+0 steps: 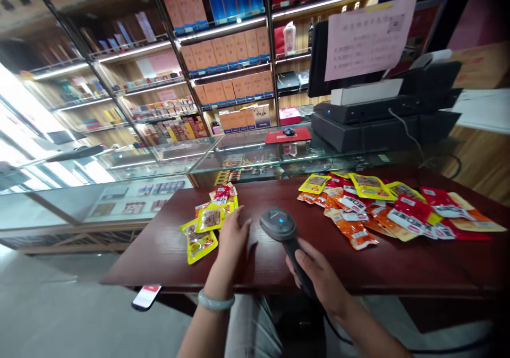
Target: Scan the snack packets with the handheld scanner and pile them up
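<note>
My right hand point(319, 273) is wrapped round the handle of a dark grey barcode scanner point(279, 224). A small blue light glows on the scanner's head, which is raised over the table. My left hand point(234, 236), with a pale bangle on the wrist, is at the right edge of a small pile of snack packets. Its thumb stands apart from the fingers; whether the fingertips touch a packet I cannot tell. Yellow snack packets point(210, 220) lie in that pile with a red packet point(221, 193) behind them. To the right spreads a larger heap of yellow, red-and-white and orange snack packets point(353, 233).
The dark red wooden table point(159, 257) meets a glass display counter point(255, 156) at the back. A monitor with a pink paper sheet point(366, 39) and a black cash drawer point(382, 129) stand back right. A mouse point(289, 131) sits on a red pad. A phone-like object point(146, 297) juts out below the table's left front edge.
</note>
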Available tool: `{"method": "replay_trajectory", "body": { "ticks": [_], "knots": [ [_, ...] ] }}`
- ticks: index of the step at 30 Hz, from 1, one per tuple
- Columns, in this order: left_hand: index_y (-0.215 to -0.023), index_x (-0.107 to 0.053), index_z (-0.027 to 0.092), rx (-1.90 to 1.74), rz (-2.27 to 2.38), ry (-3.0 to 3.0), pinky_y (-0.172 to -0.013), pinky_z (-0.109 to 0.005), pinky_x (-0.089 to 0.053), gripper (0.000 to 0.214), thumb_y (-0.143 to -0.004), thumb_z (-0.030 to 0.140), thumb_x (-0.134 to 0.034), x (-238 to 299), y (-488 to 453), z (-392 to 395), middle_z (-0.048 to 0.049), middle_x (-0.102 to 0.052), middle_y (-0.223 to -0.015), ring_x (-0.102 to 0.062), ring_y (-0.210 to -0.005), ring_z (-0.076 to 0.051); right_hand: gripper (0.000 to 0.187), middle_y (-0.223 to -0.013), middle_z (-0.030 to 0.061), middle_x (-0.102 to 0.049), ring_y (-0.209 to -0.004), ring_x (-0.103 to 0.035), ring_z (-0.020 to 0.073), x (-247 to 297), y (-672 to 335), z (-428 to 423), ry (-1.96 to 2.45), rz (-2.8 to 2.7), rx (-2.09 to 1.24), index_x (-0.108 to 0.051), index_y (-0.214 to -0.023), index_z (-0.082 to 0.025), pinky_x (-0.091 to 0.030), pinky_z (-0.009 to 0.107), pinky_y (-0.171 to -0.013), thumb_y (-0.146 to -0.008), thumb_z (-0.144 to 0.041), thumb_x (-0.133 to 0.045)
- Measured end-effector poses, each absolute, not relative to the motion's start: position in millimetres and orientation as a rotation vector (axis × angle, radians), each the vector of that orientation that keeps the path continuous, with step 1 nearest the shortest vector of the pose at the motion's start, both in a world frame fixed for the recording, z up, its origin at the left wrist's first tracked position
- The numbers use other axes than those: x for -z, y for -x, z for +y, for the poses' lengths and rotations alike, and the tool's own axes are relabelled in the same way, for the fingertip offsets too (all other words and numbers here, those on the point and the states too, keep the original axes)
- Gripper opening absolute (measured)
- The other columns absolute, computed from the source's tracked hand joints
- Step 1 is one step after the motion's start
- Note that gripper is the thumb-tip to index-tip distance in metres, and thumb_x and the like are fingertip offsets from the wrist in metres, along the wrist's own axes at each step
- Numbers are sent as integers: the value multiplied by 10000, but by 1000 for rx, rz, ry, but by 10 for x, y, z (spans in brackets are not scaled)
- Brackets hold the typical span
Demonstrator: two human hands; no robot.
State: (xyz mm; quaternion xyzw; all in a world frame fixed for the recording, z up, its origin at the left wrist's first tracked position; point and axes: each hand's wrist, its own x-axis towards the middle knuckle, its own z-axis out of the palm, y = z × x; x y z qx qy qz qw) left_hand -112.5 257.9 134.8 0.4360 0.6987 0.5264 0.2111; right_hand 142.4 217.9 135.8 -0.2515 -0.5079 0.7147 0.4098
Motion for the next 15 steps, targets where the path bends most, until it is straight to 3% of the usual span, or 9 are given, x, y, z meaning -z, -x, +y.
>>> {"method": "replay_trajectory", "body": {
  "ticks": [3, 5, 8, 11, 15],
  "knots": [
    [-1390, -613, 162, -1030, 2546, -1495, -1253, -544, -241, 718, -729, 336, -836, -1398, 1694, 2418, -235, -498, -1570, -309, -1546, -422, 476, -666, -61, -491, -520, -389, 95, -1380, -1188, 2129, 587, -1320, -1838, -598, -944, -193, -308, 228, -497, -948, -669, -614],
    [-1480, -504, 78, -747, 2751, -1462, -1233, -580, -229, 815, -814, 484, -743, -1390, 1987, 2364, -306, -423, -1598, -262, -1556, -459, 470, -666, -66, -486, -515, -377, 91, -1360, -1077, 2095, 581, -1325, -1864, -593, -968, -195, -301, 223, -496, -950, -664, -613],
    [-1529, -395, 5, -553, 2867, -1325, -1175, -579, -299, 863, -922, 600, -549, -1364, 2234, 2347, -366, -498, -1507, -387, -1490, -471, 487, -664, -69, -488, -505, -363, 89, -1310, -975, 2062, 586, -1311, -1896, -606, -1032, -191, -294, 222, -491, -939, -668, -629],
    [-1531, -392, 33, -457, 2881, -1370, -1159, -586, -295, 907, -866, 597, -640, -1377, 2279, 2362, -343, -630, -1362, -528, -1374, -458, 545, -663, -68, -495, -504, -360, 89, -1287, -941, 2049, 614, -1278, -1918, -622, -1099, -185, -293, 221, -488, -906, -693, -655],
    [-1513, -437, 107, -576, 2782, -1522, -1092, -501, -380, 863, -796, 463, -760, -1432, 2214, 2412, -274, -680, -1317, -596, -1289, -416, 604, -663, -64, -505, -502, -367, 90, -1298, -978, 2033, 665, -1279, -1900, -640, -1117, -180, -305, 224, -491, -866, -729, -677]
  ]
}}
